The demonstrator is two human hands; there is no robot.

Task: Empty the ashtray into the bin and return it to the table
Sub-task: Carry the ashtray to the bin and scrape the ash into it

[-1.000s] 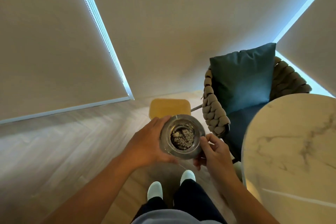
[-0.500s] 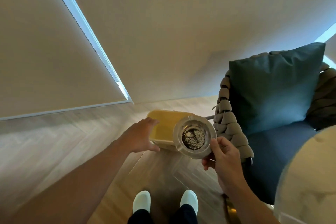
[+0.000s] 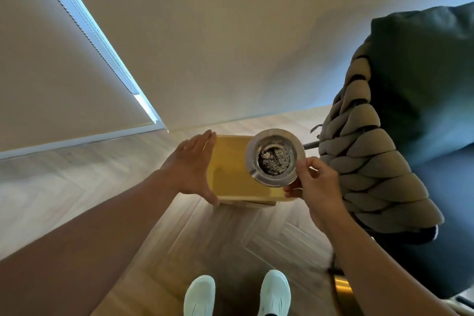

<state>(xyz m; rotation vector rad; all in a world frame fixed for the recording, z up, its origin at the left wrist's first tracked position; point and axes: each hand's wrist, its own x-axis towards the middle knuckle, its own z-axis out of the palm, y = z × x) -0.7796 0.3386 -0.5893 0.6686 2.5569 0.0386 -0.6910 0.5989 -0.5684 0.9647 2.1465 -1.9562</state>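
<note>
A round metal ashtray [image 3: 275, 157] with dark ash in its bowl is held level by my right hand [image 3: 314, 182], which grips its near right rim. It hovers over the right part of a yellow bin [image 3: 232, 177] with a flat lid that stands on the wooden floor. My left hand [image 3: 191, 167] is spread flat against the bin's left edge, thumb at the near corner, holding nothing. The table is out of view.
An armchair with a thick braided arm [image 3: 366, 167] and a dark teal cushion [image 3: 420, 79] stands close on the right. Beige roller blinds [image 3: 51, 59] hang behind the bin. My white shoes [image 3: 200, 295] stand on the herringbone floor below.
My left hand let go of the ashtray and reached to the bin's left edge. My right hand carried the ashtray forward over the bin. The view moved closer, and the marble table left the frame.
</note>
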